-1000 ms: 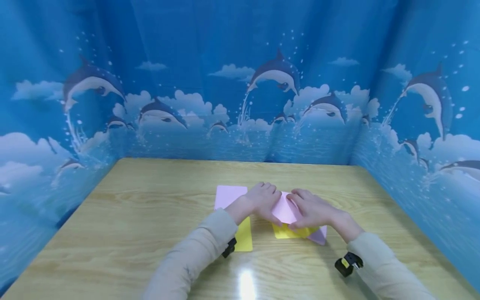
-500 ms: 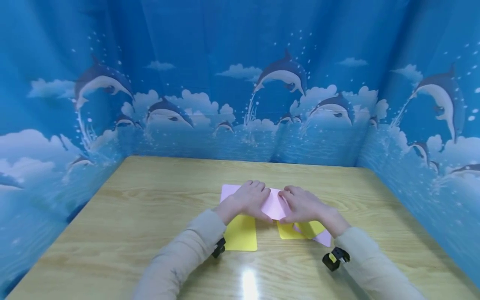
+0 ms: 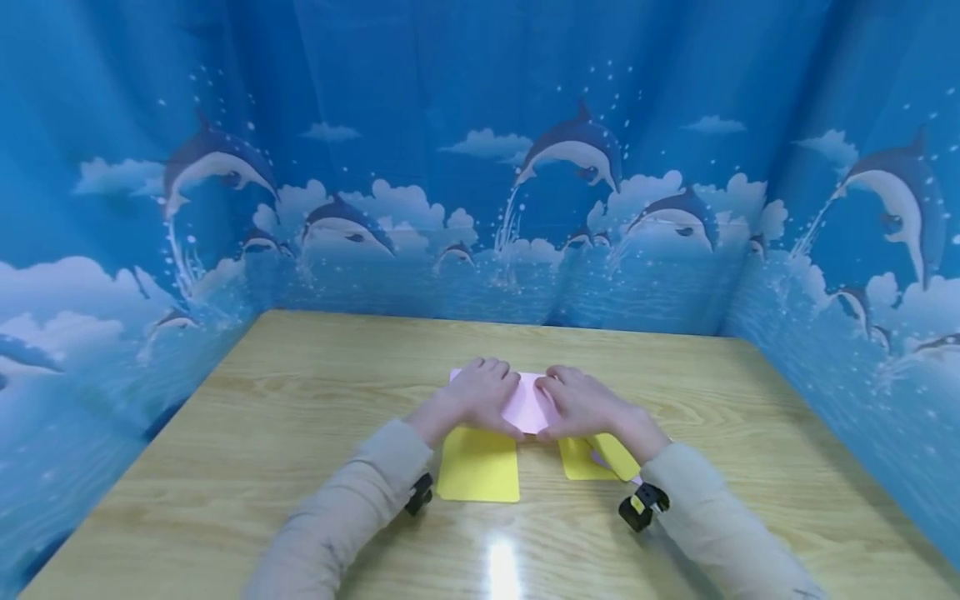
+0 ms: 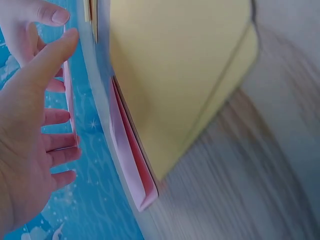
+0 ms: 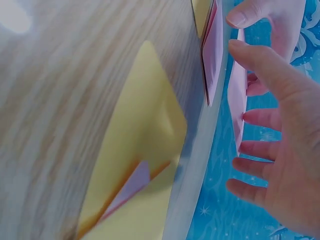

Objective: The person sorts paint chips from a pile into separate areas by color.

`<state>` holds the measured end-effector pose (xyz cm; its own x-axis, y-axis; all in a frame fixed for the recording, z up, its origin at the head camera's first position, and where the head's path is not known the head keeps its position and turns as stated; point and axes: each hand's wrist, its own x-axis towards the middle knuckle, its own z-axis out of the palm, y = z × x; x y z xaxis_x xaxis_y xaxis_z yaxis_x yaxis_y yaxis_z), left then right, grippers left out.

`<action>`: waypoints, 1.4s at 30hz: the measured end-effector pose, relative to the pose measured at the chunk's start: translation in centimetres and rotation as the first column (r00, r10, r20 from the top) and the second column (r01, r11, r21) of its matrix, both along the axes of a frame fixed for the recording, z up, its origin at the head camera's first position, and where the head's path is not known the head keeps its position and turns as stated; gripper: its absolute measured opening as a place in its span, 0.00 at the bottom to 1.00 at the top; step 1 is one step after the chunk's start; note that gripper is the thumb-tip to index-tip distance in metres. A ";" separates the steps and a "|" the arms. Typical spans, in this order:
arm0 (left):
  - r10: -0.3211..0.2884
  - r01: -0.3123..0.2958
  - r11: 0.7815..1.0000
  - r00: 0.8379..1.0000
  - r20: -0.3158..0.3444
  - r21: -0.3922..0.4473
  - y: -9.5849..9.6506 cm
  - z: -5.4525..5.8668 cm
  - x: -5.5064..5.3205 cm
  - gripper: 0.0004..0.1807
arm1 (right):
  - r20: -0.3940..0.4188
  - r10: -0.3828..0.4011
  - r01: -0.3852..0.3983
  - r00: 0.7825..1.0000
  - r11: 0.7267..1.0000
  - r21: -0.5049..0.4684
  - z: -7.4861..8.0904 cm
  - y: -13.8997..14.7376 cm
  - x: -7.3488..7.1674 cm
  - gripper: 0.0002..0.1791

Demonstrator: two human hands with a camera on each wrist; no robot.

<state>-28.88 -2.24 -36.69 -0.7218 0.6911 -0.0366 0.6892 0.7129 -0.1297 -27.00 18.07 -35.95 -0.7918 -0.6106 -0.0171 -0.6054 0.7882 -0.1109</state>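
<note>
A sheet of pink paper point(image 3: 528, 405) is held by its two sides between my hands, above the table. My left hand point(image 3: 482, 395) grips its left side and my right hand point(image 3: 579, 403) its right, thumbs nearer me and fingers behind. Just in front of the left hand lies yellow paper point(image 3: 478, 468), flat on the tabletop. Behind that, pink paper point(image 4: 127, 155) shows in the left wrist view, mostly hidden from the head view. Below my right wrist lies more yellow paper point(image 3: 588, 462), folded or curled, with a bit of pink paper point(image 5: 131, 187) between its layers.
The wooden table point(image 3: 300, 400) reaches to a blue curtain point(image 3: 420, 100) with dolphins at the back and sides. A light reflection shines near the front of the table. Dark wrist cameras point(image 3: 643, 505) sit under both sleeves.
Both hands have moved left together with the pink paper, away from the right papers and toward the left ones. The head view has turned slightly left. More of the left yellow paper shows.
</note>
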 end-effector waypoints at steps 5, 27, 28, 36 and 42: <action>0.009 -0.009 1.000 1.000 -0.001 0.017 -1.0 0.0 -0.3 0.51 | -0.007 0.021 -0.021 1.000 1.000 -0.021 0.1 -0.9 -0.4 0.44; 0.128 -0.129 0.992 0.988 0.087 0.005 -3.8 -0.3 -2.0 0.51 | 0.073 0.016 -0.013 0.997 0.999 -0.039 -1.0 -4.7 -2.6 0.43; 0.135 -0.136 0.991 0.987 0.092 0.005 -3.8 -0.3 -2.0 0.50 | 0.078 0.012 -0.009 0.997 0.999 -0.033 -1.0 -4.9 -2.6 0.42; 0.161 -0.166 0.986 0.978 0.130 0.024 -4.4 -0.9 -2.2 0.50 | 0.105 -0.016 0.017 0.994 1.000 -0.013 -1.5 -5.7 -3.2 0.44; 0.179 -0.183 0.983 0.974 0.142 0.014 -4.7 -1.4 -2.3 0.50 | 0.142 -0.027 0.031 0.990 0.999 -0.028 -1.8 -6.1 -3.4 0.43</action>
